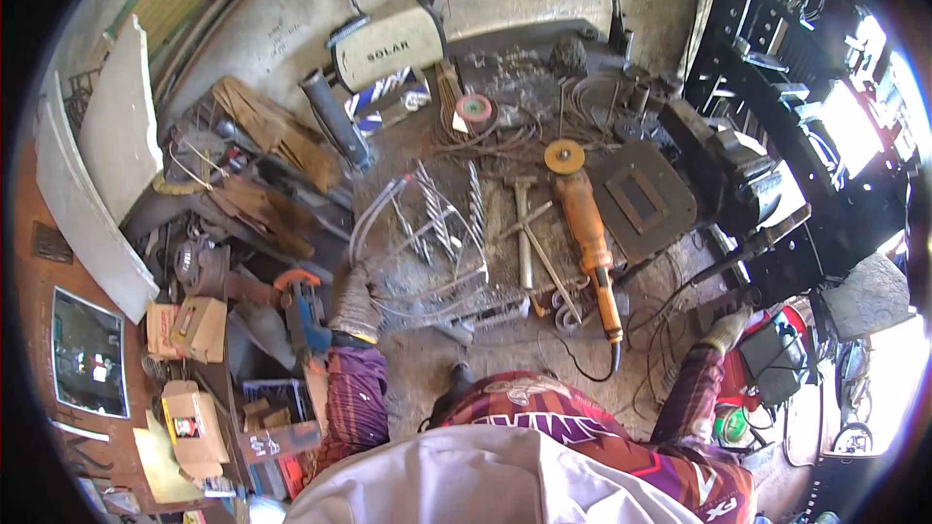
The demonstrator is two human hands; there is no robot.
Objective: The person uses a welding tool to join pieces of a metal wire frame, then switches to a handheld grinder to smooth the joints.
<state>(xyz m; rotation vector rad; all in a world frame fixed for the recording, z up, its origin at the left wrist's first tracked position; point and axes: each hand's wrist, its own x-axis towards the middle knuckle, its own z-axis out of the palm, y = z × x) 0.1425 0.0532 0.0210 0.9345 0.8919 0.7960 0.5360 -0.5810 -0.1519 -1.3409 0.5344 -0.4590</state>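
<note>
My left hand [356, 309], in a brown-grey work glove, is closed at the near left side of a loop of thin wire [374, 218]. The loop lies around and over several long spiral drill bits [432, 209] on the workbench [500, 301]. Out to the right, my gloved right hand [724, 332] reaches beside a red and dark machine [772, 359]; its fingers are too small and blended in to read. Between my hands lie a hammer [524, 243], a thin metal rod [553, 267] crossing it, and an orange angle grinder [589, 233] with a yellow disc.
A dark welding mask plate [636, 199] lies right of the grinder, near a bench vise [733, 170]. Cables [665, 330] trail at the right. A beige cylindrical case [390, 47] and a pink grinding disc [474, 109] are at the back. Cardboard boxes [194, 330] stand left.
</note>
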